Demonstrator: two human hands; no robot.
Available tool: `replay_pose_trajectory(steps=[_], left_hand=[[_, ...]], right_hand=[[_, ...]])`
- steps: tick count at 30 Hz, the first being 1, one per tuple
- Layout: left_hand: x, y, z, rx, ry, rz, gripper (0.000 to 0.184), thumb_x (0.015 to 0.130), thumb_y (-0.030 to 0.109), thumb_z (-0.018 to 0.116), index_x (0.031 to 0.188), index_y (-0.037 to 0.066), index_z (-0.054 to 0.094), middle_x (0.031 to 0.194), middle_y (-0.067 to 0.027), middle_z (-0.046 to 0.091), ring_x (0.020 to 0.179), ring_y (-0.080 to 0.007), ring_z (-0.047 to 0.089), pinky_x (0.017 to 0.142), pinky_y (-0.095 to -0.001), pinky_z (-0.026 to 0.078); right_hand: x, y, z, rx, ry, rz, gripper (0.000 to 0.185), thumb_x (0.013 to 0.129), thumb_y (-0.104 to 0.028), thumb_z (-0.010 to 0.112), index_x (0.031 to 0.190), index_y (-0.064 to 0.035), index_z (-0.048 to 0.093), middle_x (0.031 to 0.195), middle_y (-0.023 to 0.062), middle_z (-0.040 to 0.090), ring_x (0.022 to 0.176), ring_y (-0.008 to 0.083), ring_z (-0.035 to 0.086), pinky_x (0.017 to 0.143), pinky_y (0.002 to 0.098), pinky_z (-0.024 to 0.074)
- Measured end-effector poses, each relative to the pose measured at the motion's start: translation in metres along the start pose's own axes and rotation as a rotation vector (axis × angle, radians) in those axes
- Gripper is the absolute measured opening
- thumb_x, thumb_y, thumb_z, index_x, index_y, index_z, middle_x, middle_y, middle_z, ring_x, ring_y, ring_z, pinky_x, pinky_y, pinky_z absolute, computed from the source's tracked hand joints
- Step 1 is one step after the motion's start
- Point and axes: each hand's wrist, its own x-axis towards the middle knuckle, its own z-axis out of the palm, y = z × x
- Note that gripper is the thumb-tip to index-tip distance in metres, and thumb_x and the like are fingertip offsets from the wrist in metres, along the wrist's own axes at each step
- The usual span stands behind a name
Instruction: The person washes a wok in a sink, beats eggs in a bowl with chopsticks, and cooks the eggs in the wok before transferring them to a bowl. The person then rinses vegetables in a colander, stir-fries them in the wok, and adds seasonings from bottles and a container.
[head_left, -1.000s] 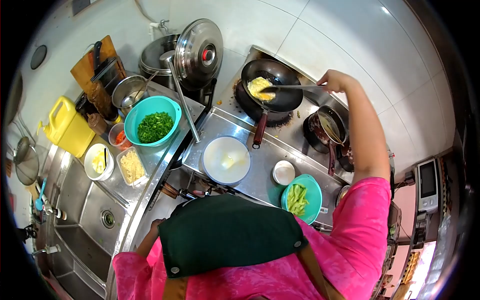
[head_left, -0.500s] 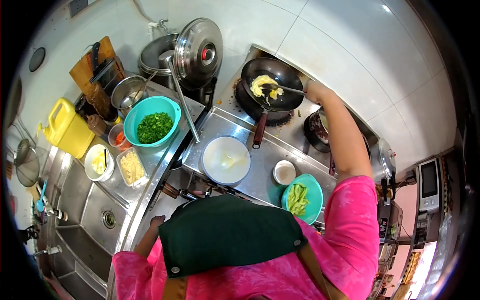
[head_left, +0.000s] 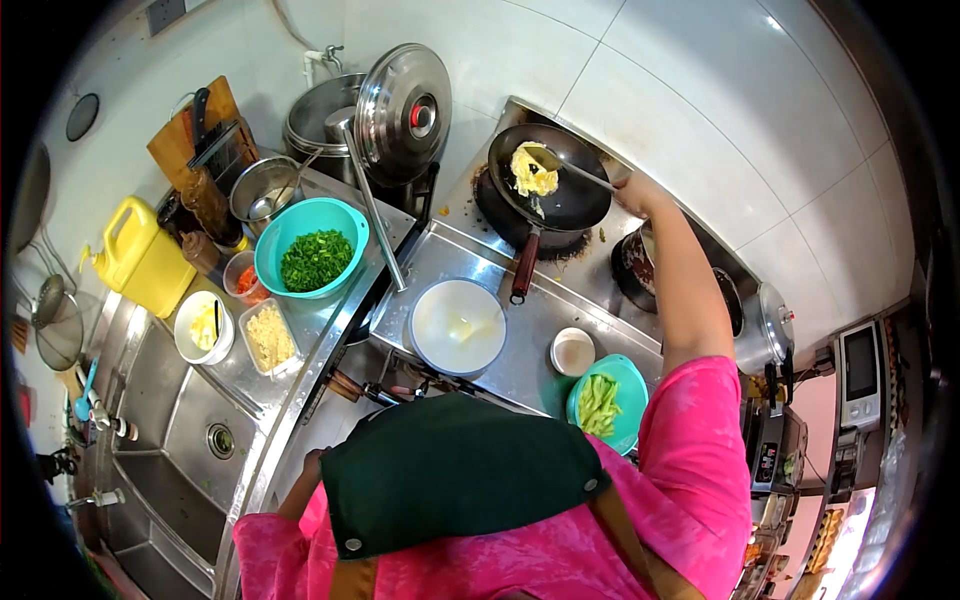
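Observation:
My right hand (head_left: 634, 194) is closed around the long handle of a metal spatula (head_left: 588, 176). The spatula's head rests over a clump of cooked egg (head_left: 533, 175) in a dark wok (head_left: 573, 198), whose wooden handle (head_left: 526, 265) points toward me. Low at my side, my left hand (head_left: 313, 462) is partly covered by the green apron (head_left: 455, 475), and its fingers do not show clearly. Between me and the wok stands a white bowl (head_left: 458, 327) with a little yellowish residue inside.
Left of the stove are a turquoise bowl (head_left: 357, 240) of chopped greens, a tub of minced garlic (head_left: 270, 337) and a yellow jug (head_left: 145, 262). A lidded steel pot (head_left: 318, 110) stands behind. Near my right arm sit a small bowl (head_left: 572, 352), a bowl of green pieces (head_left: 625, 385) and a dark pan (head_left: 632, 265).
The spatula head has shifted up and left over the egg, which is now gathered in a rounder clump. My left hand is lower and more hidden. The view has shifted slightly.

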Motion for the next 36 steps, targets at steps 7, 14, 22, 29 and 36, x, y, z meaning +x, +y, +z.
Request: replay_pose_trajectory(steps=[7,14,22,29,36], left_hand=[[0.018,0.007,0.0,-0.598,-0.058,-0.037,0.042,0.085,0.037,0.05,0.066,0.0,0.055,0.06,-0.0108,0.058,0.059,-0.0231,0.055,0.057,-0.0357,0.043],[0.047,0.0,0.012,0.296,0.181,0.353,0.041,0.083,0.038,0.05,0.07,-0.001,0.056,0.063,-0.0145,0.058,0.057,-0.0271,0.054,0.057,-0.0394,0.041],[0.042,0.013,0.006,0.061,0.108,0.167,0.042,0.083,0.039,0.049,0.067,0.001,0.057,0.064,-0.0165,0.058,0.063,-0.0288,0.056,0.06,-0.0374,0.043],[0.003,0.104,-0.042,-0.511,-0.073,-0.119,0.044,0.083,0.035,0.052,0.097,-0.006,0.056,0.089,-0.0131,0.062,0.076,-0.0196,0.059,0.068,-0.0319,0.047],[-0.056,0.177,-0.081,-0.426,-0.302,-0.016,0.036,0.081,0.026,0.056,0.099,-0.004,0.056,0.09,-0.0126,0.062,0.079,-0.0189,0.059,0.071,-0.0301,0.046]], right_hand=[[0.008,0.019,0.037,-0.289,0.129,-0.18,0.028,0.072,-0.01,0.054,0.099,-0.0073,0.063,0.092,0.0185,0.061,0.088,0.032,0.058,0.08,0.0366,0.045],[-0.05,0.02,-0.005,-0.325,0.018,-0.133,0.033,0.07,-0.009,0.054,0.102,-0.0103,0.062,0.094,0.0177,0.061,0.089,0.0313,0.058,0.079,0.0367,0.0448],[-0.073,0.033,-0.003,-0.316,-0.053,-0.169,0.034,0.07,-0.01,0.055,0.103,-0.0102,0.061,0.091,0.0183,0.06,0.086,0.0335,0.057,0.077,0.0382,0.0446],[-0.065,0.023,0.033,-0.176,0.024,-0.167,0.024,0.072,-0.01,0.054,0.095,-0.0092,0.063,0.094,0.0189,0.059,0.091,0.0313,0.057,0.078,0.0377,0.0446],[-0.05,0.032,0.062,-0.305,0.017,-0.129,0.028,0.077,-0.008,0.048,0.103,-0.0092,0.059,0.09,0.0224,0.058,0.088,0.0339,0.057,0.076,0.0405,0.0445]])
